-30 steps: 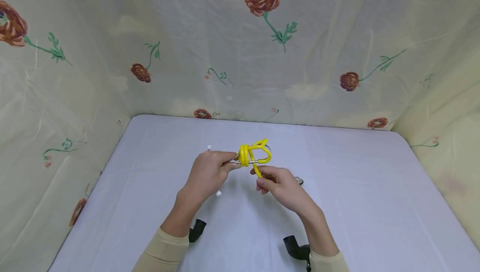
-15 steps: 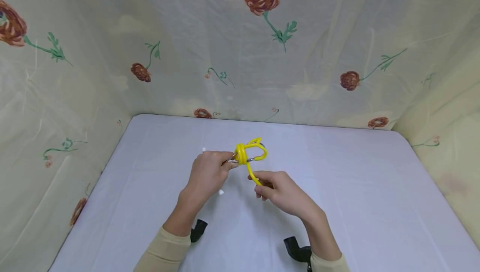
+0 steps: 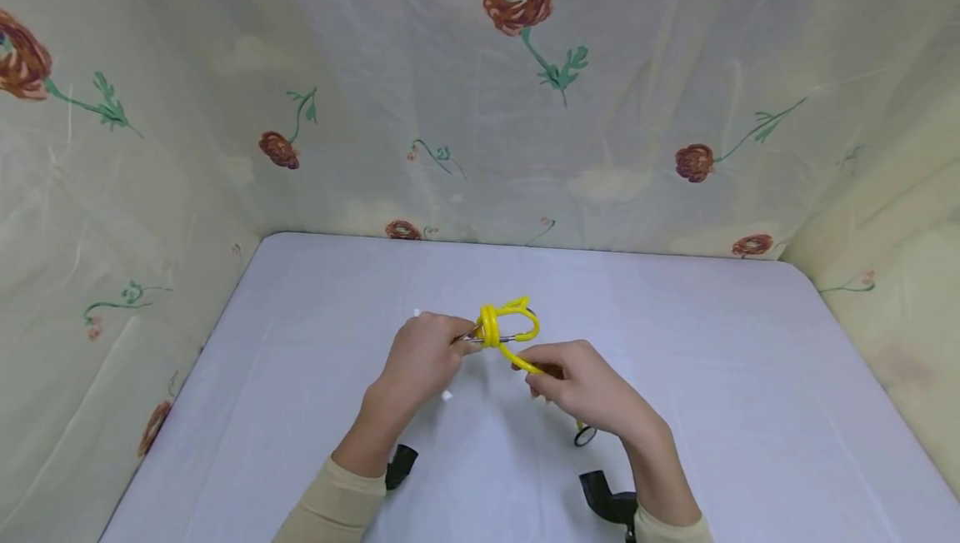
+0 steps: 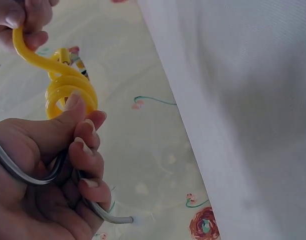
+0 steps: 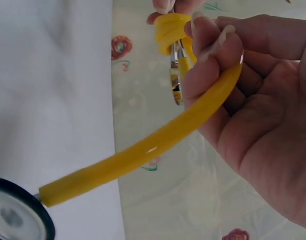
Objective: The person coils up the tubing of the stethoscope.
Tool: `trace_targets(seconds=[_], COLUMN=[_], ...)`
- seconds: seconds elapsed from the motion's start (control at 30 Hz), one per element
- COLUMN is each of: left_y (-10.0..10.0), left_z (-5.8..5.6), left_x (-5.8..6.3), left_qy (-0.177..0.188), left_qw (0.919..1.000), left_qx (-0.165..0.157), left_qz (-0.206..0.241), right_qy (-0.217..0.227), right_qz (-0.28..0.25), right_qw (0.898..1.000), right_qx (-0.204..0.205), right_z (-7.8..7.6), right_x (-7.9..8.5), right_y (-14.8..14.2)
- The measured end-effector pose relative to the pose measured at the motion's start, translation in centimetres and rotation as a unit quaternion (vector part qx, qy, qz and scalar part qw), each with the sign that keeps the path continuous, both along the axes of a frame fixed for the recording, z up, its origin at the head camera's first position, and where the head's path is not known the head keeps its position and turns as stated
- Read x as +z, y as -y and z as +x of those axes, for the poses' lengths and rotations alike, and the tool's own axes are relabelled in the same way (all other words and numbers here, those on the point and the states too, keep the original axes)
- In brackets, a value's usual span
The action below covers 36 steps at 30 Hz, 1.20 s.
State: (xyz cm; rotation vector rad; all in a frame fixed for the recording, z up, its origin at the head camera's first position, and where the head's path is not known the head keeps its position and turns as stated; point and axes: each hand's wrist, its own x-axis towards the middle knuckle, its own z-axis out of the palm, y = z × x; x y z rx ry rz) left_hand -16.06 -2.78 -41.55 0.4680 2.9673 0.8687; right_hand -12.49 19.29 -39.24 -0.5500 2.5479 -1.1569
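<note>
Both hands hold a stethoscope with yellow tubing above the table. My left hand (image 3: 426,353) grips its metal ear tubes (image 4: 115,218), with the thumb against the coil. Several turns of yellow tubing (image 3: 489,326) wrap round the metal tubes just beyond those fingers. White eartips (image 3: 447,396) stick out beside the hand in the head view. To the right, my right hand (image 3: 588,385) pinches the free length of yellow tube (image 5: 143,155) between thumb and fingers. From that length hangs the round chest piece (image 5: 15,212) with a dark rim, below the right hand.
A white-covered table (image 3: 750,410) lies beneath the hands. Behind it and at the sides hangs a floral curtain (image 3: 615,110). Black curved pieces (image 3: 609,503) show beside both sleeves near the bottom of the head view.
My right hand has moved right and down, drawing the tube away from the coil. The chest piece now hangs below that hand. My left hand keeps its grip and has shifted slightly.
</note>
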Motion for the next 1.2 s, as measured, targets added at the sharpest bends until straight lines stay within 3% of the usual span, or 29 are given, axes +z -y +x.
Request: trace_targets(seconds=[0.5, 0.77, 0.97, 1.2], left_y=[-0.3, -0.4, -0.8, -1.1], left_z=[0.2, 0.3, 0.6, 0.9], left_x=[-0.2, -0.4, -0.5, -0.1], left_qy=[0.022, 0.011, 0.013, 0.021], left_qw=[0.9964, 0.9900, 0.9840, 0.9810], left_qx=[-0.073, -0.136, -0.175, -0.190], left_qz=[-0.037, -0.034, -0.034, -0.031], right_qy=[-0.075, -0.140, -0.158, -0.161], right_qz=[-0.001, -0.013, -0.044, -0.065], right_qw=[0.996, 0.989, 0.984, 0.981], right_qx=[-0.041, -0.052, -0.064, -0.090], right_z=[0.1, 0.0, 0.0, -0.3], right_x=[0.4, 0.0, 0.0, -0.1], right_y=[-0.6, -0.9, -1.6, -2.4])
